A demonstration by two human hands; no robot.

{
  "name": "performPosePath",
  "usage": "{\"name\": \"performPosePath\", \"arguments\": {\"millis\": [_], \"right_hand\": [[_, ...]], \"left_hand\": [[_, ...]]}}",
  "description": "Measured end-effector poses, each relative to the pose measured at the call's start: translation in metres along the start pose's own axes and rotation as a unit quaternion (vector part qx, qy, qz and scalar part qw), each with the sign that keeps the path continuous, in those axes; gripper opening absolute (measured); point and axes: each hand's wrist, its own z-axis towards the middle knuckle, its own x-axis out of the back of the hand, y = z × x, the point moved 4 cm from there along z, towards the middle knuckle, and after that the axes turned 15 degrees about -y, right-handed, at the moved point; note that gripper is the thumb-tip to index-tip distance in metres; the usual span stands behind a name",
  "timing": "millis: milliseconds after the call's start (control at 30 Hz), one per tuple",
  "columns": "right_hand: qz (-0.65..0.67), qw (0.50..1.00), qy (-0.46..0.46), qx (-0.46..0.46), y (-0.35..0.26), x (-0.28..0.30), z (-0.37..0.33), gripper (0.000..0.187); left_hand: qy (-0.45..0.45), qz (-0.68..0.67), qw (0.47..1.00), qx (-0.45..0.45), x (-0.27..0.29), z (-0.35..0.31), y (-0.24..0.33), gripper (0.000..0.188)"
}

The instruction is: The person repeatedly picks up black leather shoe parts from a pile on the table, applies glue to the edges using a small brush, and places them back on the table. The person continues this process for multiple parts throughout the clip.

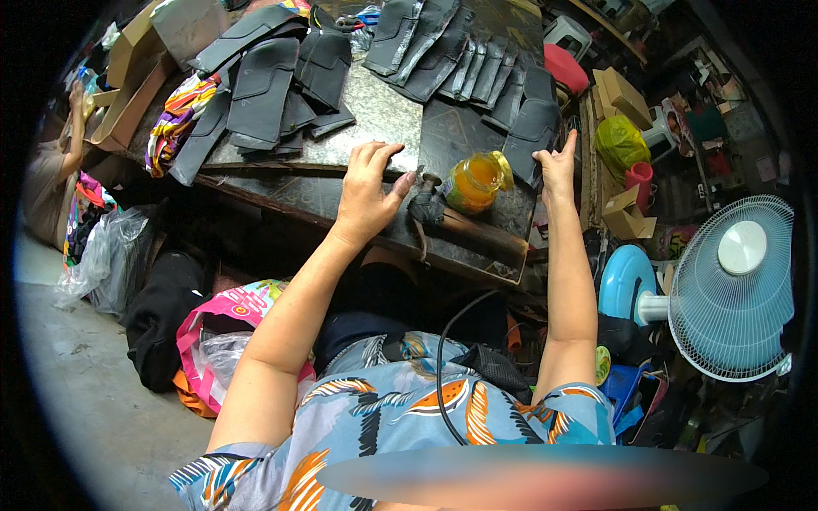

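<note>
Dark cut pieces [264, 85] lay heaped on the worktable [341, 200], far to the left of the yellow-filled jar [474, 181]. Nearer, just left of the jar, the left hand [368, 189] rested flat on the tabletop, fingers spread and gripping nothing, beside a small grey-wrapped tool [426, 207]. Right of the jar, the right hand [558, 166] pressed open fingertips on another dark piece [532, 128], clasping nothing. Far right of the jar stood a white fan [734, 285].
</note>
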Motion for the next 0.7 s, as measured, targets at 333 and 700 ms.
{"name": "performPosePath", "arguments": {"millis": [333,700], "right_hand": [[-0.031,0.999,-0.032,0.019,-0.013,-0.006,0.003,0.112],[-0.661,0.712,-0.034,0.236,-0.081,-0.082,-0.018,0.091]], "left_hand": [[0.003,0.011,1.000,0.000,0.000,0.000,0.000,0.039],[-0.021,0.006,1.000,0.014,-0.002,0.000,-0.002,0.038]]}}
